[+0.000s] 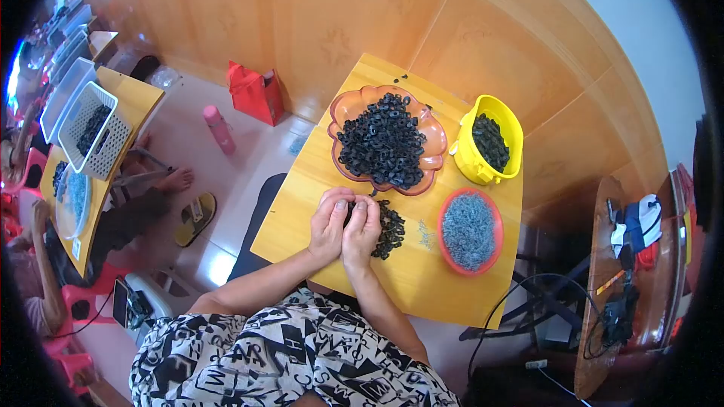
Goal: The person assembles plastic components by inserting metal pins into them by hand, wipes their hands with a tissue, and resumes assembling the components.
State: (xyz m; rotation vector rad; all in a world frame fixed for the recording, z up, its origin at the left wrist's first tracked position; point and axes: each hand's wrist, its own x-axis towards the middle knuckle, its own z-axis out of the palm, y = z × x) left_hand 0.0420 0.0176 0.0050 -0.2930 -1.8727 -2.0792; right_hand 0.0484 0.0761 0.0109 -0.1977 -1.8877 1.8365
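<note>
My left hand point(328, 222) and my right hand point(360, 230) meet over the yellow table, thumbs side by side and fingers curled in. Something black shows between them, seemingly a small black part like those around; my fingers hide most of it. Right beside my right hand lies a loose pile of small black parts point(389, 232). Just beyond my fingertips, a scalloped orange dish point(436, 138) holds a heap of black ring-like parts point(383, 139). To the right, a red-rimmed bowl point(499, 235) is full of tiny grey metal pieces point(469, 231), perhaps screws or pins.
A yellow bucket point(469, 152) with dark parts stands at the table's right back. A few grey pieces point(426, 235) lie scattered on the tabletop point(422, 286). At left, people sit by another table with a white basket point(75, 132). A pink bottle point(219, 130) and red bag point(255, 93) stand on the floor.
</note>
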